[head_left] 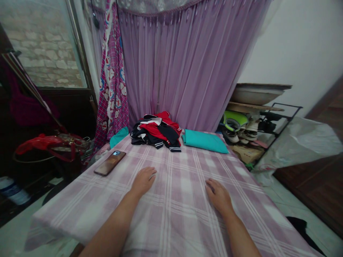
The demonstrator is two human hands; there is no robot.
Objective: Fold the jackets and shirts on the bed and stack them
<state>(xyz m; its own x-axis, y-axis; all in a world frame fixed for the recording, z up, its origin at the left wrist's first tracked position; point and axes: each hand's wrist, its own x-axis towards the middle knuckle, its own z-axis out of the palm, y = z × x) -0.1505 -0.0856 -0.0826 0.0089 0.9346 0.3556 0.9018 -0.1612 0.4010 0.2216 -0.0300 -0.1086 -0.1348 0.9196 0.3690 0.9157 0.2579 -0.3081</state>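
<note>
My left hand [144,179] rests on the checked purple and white cloth [178,214], palm down, with its fingers loosely apart and nothing in it. To the right, my right hand [218,194] lies on the same cloth, fingers slightly curled and apart, also holding nothing. Beyond the hands is a crumpled heap of red, black and white clothes [158,130]. A folded teal cloth [205,141] lies flat just right of that heap. Left of my left hand, a phone [110,163] sits face down near the edge.
A purple curtain [171,67] hangs behind the far edge. At the right stands a rack with shoes [248,132] beside a white plastic bag [302,142]. At the left are a red bag [40,142] and another teal cloth [119,137].
</note>
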